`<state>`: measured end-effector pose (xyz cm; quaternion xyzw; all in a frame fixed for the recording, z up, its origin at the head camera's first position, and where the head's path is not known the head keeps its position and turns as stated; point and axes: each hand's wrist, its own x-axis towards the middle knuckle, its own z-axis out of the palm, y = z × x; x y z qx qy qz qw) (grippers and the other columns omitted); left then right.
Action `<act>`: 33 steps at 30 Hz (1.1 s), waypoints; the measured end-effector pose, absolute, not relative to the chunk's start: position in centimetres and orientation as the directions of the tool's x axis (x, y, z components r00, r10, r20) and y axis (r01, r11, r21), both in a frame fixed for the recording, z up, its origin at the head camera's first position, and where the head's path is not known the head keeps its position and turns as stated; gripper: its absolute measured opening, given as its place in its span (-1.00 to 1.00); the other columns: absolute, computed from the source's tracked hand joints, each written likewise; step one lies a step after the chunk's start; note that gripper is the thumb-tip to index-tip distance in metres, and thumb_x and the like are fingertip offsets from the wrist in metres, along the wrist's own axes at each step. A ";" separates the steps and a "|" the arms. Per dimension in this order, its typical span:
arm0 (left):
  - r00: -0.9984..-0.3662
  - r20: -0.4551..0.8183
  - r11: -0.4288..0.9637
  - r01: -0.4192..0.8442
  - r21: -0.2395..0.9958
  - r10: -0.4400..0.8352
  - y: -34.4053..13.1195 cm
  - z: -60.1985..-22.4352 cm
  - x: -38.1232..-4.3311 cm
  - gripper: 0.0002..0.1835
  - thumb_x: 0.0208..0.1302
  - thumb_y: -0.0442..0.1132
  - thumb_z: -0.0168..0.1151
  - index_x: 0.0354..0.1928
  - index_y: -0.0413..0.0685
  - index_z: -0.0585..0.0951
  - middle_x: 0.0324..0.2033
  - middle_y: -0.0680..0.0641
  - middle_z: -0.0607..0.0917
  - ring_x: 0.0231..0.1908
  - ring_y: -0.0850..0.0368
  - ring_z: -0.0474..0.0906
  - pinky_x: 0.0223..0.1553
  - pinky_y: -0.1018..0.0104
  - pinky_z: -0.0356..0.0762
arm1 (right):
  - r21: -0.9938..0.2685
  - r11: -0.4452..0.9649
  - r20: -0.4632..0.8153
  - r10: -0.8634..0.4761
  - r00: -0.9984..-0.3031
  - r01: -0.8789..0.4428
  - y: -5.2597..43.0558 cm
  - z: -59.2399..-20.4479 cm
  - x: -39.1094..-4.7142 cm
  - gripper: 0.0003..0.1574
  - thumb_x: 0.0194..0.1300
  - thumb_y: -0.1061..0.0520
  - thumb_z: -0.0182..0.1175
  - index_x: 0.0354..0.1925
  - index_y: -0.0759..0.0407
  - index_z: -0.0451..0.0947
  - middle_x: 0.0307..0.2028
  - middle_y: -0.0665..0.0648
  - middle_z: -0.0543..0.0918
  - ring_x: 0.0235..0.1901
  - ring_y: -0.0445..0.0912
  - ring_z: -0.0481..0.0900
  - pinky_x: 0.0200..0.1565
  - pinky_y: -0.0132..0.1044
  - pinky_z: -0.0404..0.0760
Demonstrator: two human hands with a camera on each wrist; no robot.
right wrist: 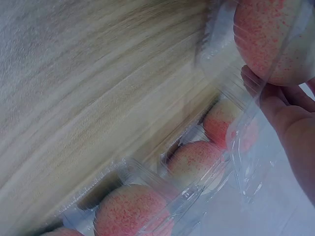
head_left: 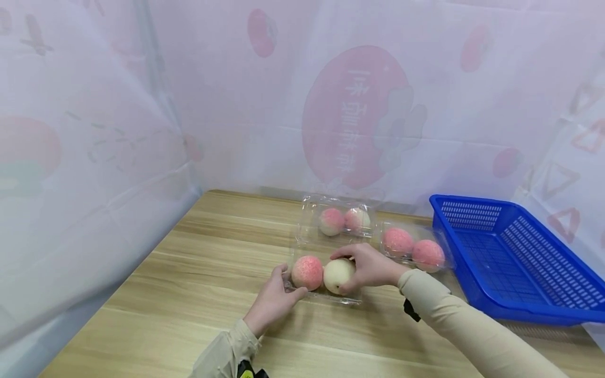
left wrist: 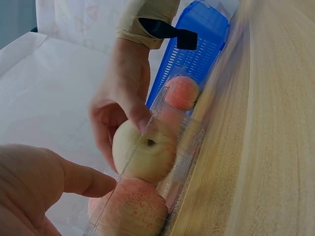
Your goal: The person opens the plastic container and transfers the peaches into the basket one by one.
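An unlatched clear plastic clamshell box (head_left: 331, 299) lies on the table, with a pink peach (head_left: 307, 272) in its left half and a pale peach (head_left: 338, 275) on the right. My right hand (head_left: 371, 266) grips the pale peach, fingers behind it and thumb at its front. In the left wrist view, the dark stem hollow of this peach (left wrist: 142, 160) faces the camera. At the box's left end, my left hand (head_left: 273, 300) holds the rim, its thumb beside the pink peach. Its thumb side (left wrist: 81, 178) lies along the plastic edge; other fingers are partly hidden.
Behind stands another clear box (head_left: 309, 210) with two peaches. To the right, a third box (head_left: 389, 227) holds two pink peaches beside a blue plastic basket (head_left: 491, 310). A printed white cloth (head_left: 236, 152) hangs behind the wooden table (head_left: 189, 283).
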<state>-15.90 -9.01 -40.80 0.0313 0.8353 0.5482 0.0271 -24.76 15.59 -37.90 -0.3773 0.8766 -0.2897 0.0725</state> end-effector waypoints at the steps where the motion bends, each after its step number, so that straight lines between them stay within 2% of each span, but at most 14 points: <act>1: -0.997 -0.010 0.398 0.024 0.917 0.082 -9.0 -40.8 -15.9 -0.13 0.17 -0.25 0.39 0.36 -0.54 0.12 0.18 -0.50 0.44 0.07 -0.24 0.50 0.13 -0.15 0.45 | -0.592 0.539 0.089 -0.694 -0.714 -0.598 15.7 -37.8 -24.8 -0.22 -0.18 0.05 0.58 0.07 0.18 0.59 -0.10 -0.04 0.66 -0.21 -0.15 0.60 -0.24 -0.27 0.65; 7: -0.997 -0.008 0.402 0.025 0.915 0.079 -9.0 -40.8 -15.9 -0.12 0.17 -0.25 0.39 0.36 -0.54 0.12 0.19 -0.51 0.43 0.09 -0.28 0.48 0.15 -0.16 0.43 | -0.775 0.433 0.098 -0.638 -0.764 -0.461 16.3 -36.7 -24.9 -0.24 -0.13 0.03 0.61 0.07 0.13 0.58 -0.08 0.03 0.65 -0.16 -0.04 0.62 -0.18 -0.14 0.67; 12: -0.997 -0.011 0.403 0.020 0.915 0.074 -8.9 -40.8 -15.9 -0.13 0.17 -0.25 0.39 0.36 -0.54 0.13 0.19 -0.51 0.42 0.11 -0.30 0.46 0.17 -0.18 0.40 | -0.842 0.377 0.111 -0.578 -0.808 -0.385 17.0 -35.9 -24.8 -0.27 -0.11 0.06 0.62 0.06 0.11 0.59 -0.06 0.07 0.66 -0.09 0.01 0.62 -0.11 -0.08 0.65; 20: -0.997 -0.010 0.396 0.019 0.918 0.073 -8.9 -40.9 -15.9 -0.13 0.16 -0.26 0.39 0.36 -0.54 0.13 0.19 -0.52 0.42 0.12 -0.31 0.46 0.18 -0.19 0.38 | -0.863 0.387 0.087 -0.519 -0.850 -0.324 18.2 -35.8 -24.9 -0.26 -0.08 0.07 0.60 0.10 0.10 0.57 -0.05 0.10 0.66 -0.05 0.02 0.61 -0.05 -0.10 0.62; 30: -0.996 -0.004 0.394 0.032 0.919 0.089 -9.0 -40.9 -15.9 -0.14 0.18 -0.27 0.38 0.35 -0.56 0.12 0.18 -0.52 0.43 0.09 -0.29 0.48 0.15 -0.19 0.42 | -0.831 0.447 0.102 -0.463 -0.880 -0.332 19.7 -35.0 -24.2 -0.20 -0.18 0.01 0.65 0.09 0.00 0.60 -0.06 0.06 0.66 -0.08 -0.03 0.63 -0.07 -0.13 0.64; 33: -0.996 -0.002 0.393 0.035 0.919 0.093 -9.0 -40.9 -16.0 -0.14 0.19 -0.27 0.38 0.35 -0.56 0.12 0.18 -0.52 0.43 0.09 -0.28 0.48 0.14 -0.20 0.42 | -0.838 0.431 0.113 -0.460 -0.881 -0.333 20.1 -34.7 -24.2 -0.21 -0.15 0.07 0.64 0.10 0.09 0.60 -0.06 0.10 0.66 -0.08 0.01 0.63 -0.08 -0.15 0.65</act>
